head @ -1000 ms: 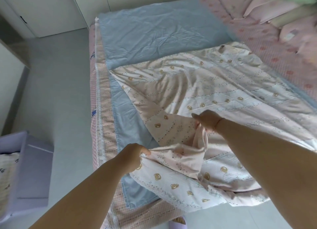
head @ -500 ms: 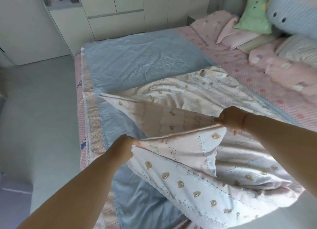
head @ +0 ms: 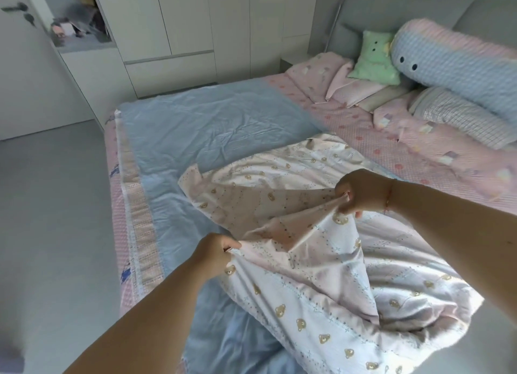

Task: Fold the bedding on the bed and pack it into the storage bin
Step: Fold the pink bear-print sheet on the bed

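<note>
A pale pink and white quilt with a bear print [head: 321, 284] lies crumpled on the near part of the bed [head: 131, 205]. My left hand [head: 212, 252] grips one point of its near edge, fingers curled round the cloth. Farther away and to the right, my right hand [head: 361, 191] pinches the same edge and holds it lifted, so the cloth stretches between both hands. Under the quilt a blue sheet [head: 212, 127] is spread flat over the bed's left half. The storage bin is out of view.
Pink pillows [head: 316, 71], a green plush cushion [head: 375, 57] and a long blue bolster [head: 458, 65] crowd the head of the bed at the right. White cabinets [head: 173, 32] line the far wall. Grey floor [head: 50, 219] runs along the bed's left side.
Both hands have raised the quilt's edge and spread apart, pulling it taut. My view has tilted up towards the headboard, and the purple bin at the lower left has left the frame.
</note>
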### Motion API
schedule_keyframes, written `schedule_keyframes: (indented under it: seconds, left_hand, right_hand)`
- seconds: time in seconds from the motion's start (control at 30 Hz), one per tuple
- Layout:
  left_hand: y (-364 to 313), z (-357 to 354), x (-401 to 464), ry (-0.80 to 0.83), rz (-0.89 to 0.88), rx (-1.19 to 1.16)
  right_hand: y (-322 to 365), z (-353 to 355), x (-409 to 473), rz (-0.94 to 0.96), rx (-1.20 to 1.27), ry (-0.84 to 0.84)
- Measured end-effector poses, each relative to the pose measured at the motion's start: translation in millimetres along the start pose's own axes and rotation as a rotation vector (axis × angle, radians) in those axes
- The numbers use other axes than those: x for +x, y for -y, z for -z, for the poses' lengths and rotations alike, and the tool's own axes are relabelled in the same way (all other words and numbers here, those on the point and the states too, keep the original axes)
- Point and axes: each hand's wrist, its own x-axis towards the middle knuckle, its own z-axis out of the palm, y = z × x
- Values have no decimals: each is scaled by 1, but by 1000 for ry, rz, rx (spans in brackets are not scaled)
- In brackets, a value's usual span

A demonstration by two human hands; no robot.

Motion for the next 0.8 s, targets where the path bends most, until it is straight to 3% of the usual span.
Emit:
schedule_keyframes:
  seconds: [0.23, 0.57, 0.8]
  left_hand:
    - [-8, -13, 1, -87, -22, -50]
    - [-62, 18, 40, -188, -126, 27]
    - [-118, 35, 81, -266, -124, 50]
  right_hand:
    - [2, 27, -14, 13, 12, -189]
    - [-47, 46, -15, -28, 183, -41]
    - [-84, 92, 14, 1, -29, 66]
